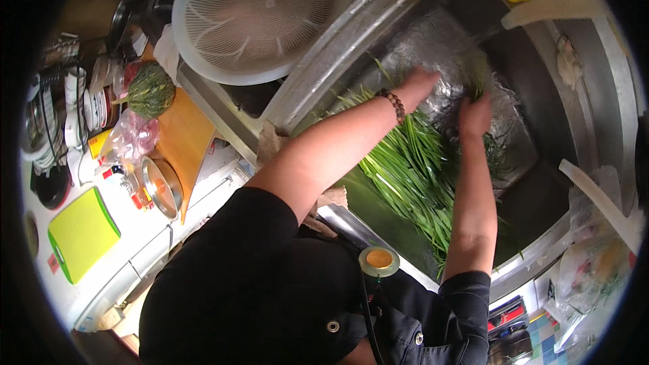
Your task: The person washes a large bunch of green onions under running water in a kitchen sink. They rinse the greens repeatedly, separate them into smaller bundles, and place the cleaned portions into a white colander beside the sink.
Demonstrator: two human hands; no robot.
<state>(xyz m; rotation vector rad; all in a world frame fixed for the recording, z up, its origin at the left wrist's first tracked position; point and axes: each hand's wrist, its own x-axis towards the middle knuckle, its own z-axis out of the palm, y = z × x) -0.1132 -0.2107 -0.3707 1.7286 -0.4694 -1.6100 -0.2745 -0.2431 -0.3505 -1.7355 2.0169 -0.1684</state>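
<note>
Long green leafy stalks, perhaps garlic chives [413, 177], lie in a loose heap in a stainless steel sink [550, 162]. Over the heap's upper end reaches my left hand [422, 85], with a brown bead bracelet at the wrist; its fingers are blurred, and whether they grip anything is not visible. My right hand [475, 114] is closed around a small bunch of greens [475, 73] that points away from me and is blurred. Beyond and below both hands is rippling, glinting water [436, 35] in the sink.
A white plastic colander [268, 15] rests beyond the sink's left rim. On the left stand a green squash [150, 90], a metal bowl [161, 187] and a green cutting board [85, 235]. Corrugated hoses [598, 203] and plastic bags [588, 274] are at the right.
</note>
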